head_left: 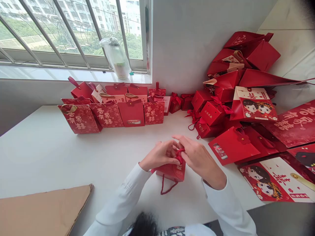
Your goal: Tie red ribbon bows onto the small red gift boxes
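A small red gift box (169, 172) with gold lettering stands on the white table (118, 154) in front of me. A dark red cord handle (168, 191) hangs from its near side. On top of the box is a red ribbon (180, 155), gathered between my hands. My left hand (163, 155) lies over the box's left and upper part, thumb and fingers closed on the ribbon. From the right, my right hand (194, 155) has its fingers bent round the ribbon's upper part. The fingertips partly hide the ribbon and the box top.
Rows of red gift bags (105, 114) stand along the wall. Small red boxes (213, 113) and a heap of bags (256, 105) fill the right side. Brown cardboard (44, 209) lies at the near left. A bagged cup (120, 65) is on the windowsill.
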`<action>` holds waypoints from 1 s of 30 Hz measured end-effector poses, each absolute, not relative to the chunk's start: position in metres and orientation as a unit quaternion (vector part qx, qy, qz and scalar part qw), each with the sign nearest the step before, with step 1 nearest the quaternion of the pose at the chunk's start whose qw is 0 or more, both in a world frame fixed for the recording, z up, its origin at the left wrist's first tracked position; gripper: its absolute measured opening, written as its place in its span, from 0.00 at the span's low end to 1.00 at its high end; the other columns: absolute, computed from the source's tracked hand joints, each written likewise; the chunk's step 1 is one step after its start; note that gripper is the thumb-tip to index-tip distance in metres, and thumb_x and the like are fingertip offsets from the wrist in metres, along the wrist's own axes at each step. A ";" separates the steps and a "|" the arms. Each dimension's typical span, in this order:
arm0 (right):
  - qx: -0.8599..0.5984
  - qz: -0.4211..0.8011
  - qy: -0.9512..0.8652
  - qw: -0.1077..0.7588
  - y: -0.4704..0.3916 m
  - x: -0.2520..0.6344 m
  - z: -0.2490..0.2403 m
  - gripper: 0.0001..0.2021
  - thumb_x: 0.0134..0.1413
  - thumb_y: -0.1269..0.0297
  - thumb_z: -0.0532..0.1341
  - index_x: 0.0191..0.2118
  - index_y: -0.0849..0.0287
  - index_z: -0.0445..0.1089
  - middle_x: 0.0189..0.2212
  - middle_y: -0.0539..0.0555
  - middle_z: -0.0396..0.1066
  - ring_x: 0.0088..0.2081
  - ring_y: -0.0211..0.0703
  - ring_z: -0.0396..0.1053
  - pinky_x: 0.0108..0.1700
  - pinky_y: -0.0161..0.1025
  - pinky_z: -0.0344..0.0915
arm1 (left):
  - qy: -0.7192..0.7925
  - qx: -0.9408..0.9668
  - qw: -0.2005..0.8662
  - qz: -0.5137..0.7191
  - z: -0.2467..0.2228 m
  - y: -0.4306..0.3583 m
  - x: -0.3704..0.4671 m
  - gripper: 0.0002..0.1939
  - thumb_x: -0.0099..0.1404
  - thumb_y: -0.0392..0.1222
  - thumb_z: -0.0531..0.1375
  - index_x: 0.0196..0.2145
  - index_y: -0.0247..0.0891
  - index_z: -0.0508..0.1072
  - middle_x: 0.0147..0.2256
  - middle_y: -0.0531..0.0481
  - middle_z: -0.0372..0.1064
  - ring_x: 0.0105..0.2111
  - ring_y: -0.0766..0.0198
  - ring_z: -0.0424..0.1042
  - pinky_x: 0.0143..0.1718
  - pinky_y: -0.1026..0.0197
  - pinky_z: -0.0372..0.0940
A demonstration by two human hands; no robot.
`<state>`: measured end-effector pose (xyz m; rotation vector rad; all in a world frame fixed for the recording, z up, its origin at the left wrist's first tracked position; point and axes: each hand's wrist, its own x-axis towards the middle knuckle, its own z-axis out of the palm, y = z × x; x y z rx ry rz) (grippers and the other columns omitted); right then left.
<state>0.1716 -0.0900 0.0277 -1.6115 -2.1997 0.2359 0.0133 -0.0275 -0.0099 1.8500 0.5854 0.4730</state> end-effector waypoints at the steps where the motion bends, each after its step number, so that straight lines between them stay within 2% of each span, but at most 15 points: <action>1: -0.567 0.064 -0.797 0.195 -0.091 0.167 0.028 0.28 0.47 0.83 0.48 0.54 0.57 0.58 0.37 0.53 0.69 0.35 0.42 0.67 0.32 0.36 0.62 | 0.255 0.786 0.526 0.200 -0.009 -0.029 0.014 0.10 0.55 0.41 0.63 0.32 0.37 0.65 0.22 0.58 0.64 0.25 0.69 0.63 0.29 0.67 0.56; 4: -0.536 0.007 -0.824 0.181 -0.094 0.155 0.029 0.25 0.48 0.84 0.48 0.51 0.58 0.60 0.34 0.53 0.68 0.33 0.42 0.65 0.32 0.37 0.62 | 0.287 0.798 0.484 0.216 -0.007 -0.034 0.017 0.11 0.56 0.40 0.60 0.22 0.36 0.61 0.20 0.58 0.58 0.23 0.72 0.56 0.25 0.67 0.52; 6: -0.526 -0.023 -0.832 0.173 -0.099 0.150 0.029 0.24 0.48 0.84 0.49 0.50 0.59 0.62 0.32 0.52 0.66 0.32 0.42 0.64 0.32 0.38 0.61 | 0.311 0.802 0.455 0.231 -0.007 -0.036 0.017 0.13 0.57 0.39 0.58 0.20 0.35 0.58 0.19 0.58 0.55 0.22 0.72 0.53 0.24 0.67 0.50; 8: -0.518 -0.052 -0.837 0.169 -0.107 0.148 0.028 0.23 0.50 0.85 0.48 0.50 0.60 0.62 0.32 0.53 0.66 0.32 0.43 0.63 0.33 0.39 0.62 | 0.328 0.806 0.432 0.237 -0.005 -0.037 0.017 0.12 0.57 0.39 0.57 0.20 0.35 0.58 0.19 0.59 0.53 0.22 0.72 0.51 0.23 0.67 0.48; 11: -0.502 -0.066 -0.842 0.184 -0.119 0.151 0.024 0.22 0.52 0.85 0.47 0.52 0.62 0.61 0.32 0.54 0.66 0.32 0.43 0.64 0.34 0.40 0.62 | 0.340 0.813 0.415 0.224 -0.002 -0.038 0.017 0.10 0.56 0.39 0.56 0.21 0.36 0.60 0.19 0.58 0.56 0.21 0.72 0.52 0.23 0.67 0.48; 17: -0.510 -0.100 -0.813 0.263 -0.134 0.156 0.018 0.17 0.58 0.83 0.49 0.48 0.61 0.64 0.29 0.52 0.66 0.30 0.40 0.62 0.32 0.37 0.60 | 0.336 0.809 0.420 0.240 -0.004 -0.041 0.019 0.05 0.55 0.37 0.55 0.23 0.37 0.62 0.22 0.57 0.62 0.24 0.70 0.57 0.25 0.67 0.51; 23: -0.449 -0.160 -0.839 0.261 -0.141 0.149 0.011 0.11 0.61 0.80 0.51 0.45 0.64 0.65 0.26 0.52 0.66 0.28 0.40 0.58 0.31 0.39 0.57 | 0.350 0.819 0.376 0.255 -0.008 -0.042 0.023 0.13 0.49 0.29 0.53 0.18 0.37 0.49 0.18 0.59 0.51 0.23 0.70 0.51 0.27 0.65 0.48; 27: -0.466 -0.105 -0.849 0.227 -0.152 0.156 0.004 0.14 0.60 0.80 0.48 0.45 0.64 0.67 0.24 0.51 0.64 0.29 0.41 0.58 0.33 0.41 0.58 | 0.350 0.823 0.374 0.244 -0.008 -0.042 0.023 0.15 0.53 0.32 0.55 0.19 0.37 0.49 0.19 0.59 0.52 0.24 0.70 0.53 0.32 0.65 0.51; 30: -0.497 0.014 -0.845 0.197 -0.165 0.167 0.009 0.13 0.58 0.79 0.49 0.40 0.60 0.68 0.26 0.52 0.65 0.31 0.43 0.59 0.35 0.42 0.59 | 0.356 0.822 0.377 0.235 -0.006 -0.042 0.022 0.14 0.56 0.34 0.55 0.20 0.37 0.52 0.20 0.59 0.56 0.25 0.69 0.56 0.34 0.64 0.53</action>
